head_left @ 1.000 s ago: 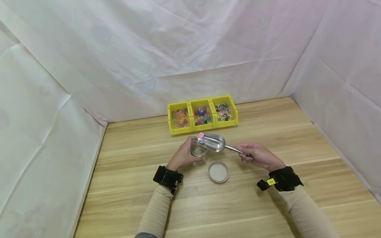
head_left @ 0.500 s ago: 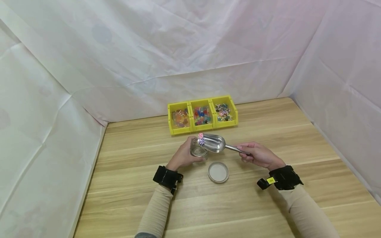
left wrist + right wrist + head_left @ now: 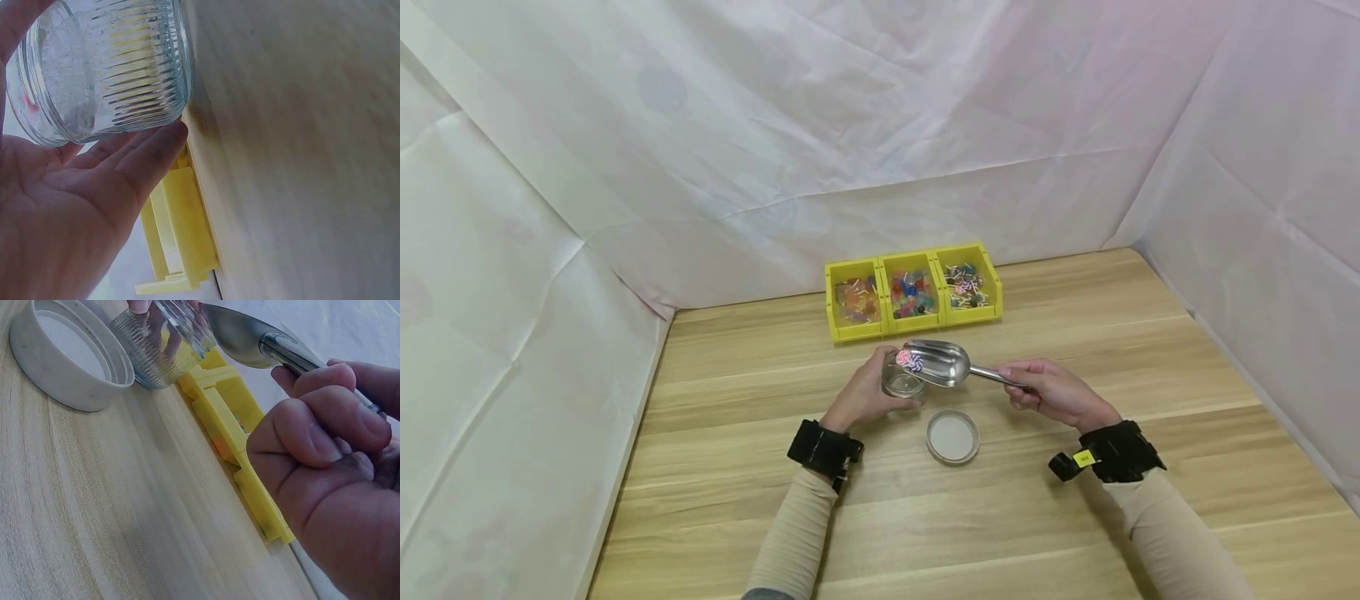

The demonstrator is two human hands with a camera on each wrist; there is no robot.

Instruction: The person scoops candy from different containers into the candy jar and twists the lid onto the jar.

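My left hand [image 3: 867,392] holds a ribbed glass jar [image 3: 134,69], thumb on the near side and fingers round the far side. In the right wrist view the jar [image 3: 147,353] stands on the table. By its handle, my right hand [image 3: 1051,392] grips a metal scoop [image 3: 943,363], its lip over the jar's mouth. At that lip lie a pink swirl candy [image 3: 905,358] and a purple swirl candy [image 3: 915,364]. The scoop's handle [image 3: 300,356] passes between my right thumb and curled fingers. Whatever is deeper in the jar is hard to make out.
A round lid [image 3: 952,437] lies in front of the jar. Behind it stand three joined yellow bins [image 3: 917,325] of colourful small candies, some with white sticks. White cloth [image 3: 880,125] hangs round the back and sides of the wooden table [image 3: 925,533].
On the scoop's lip the pink candy has shifted down beside the purple one. The scoop has tilted slightly; both hands have stayed nearly still.
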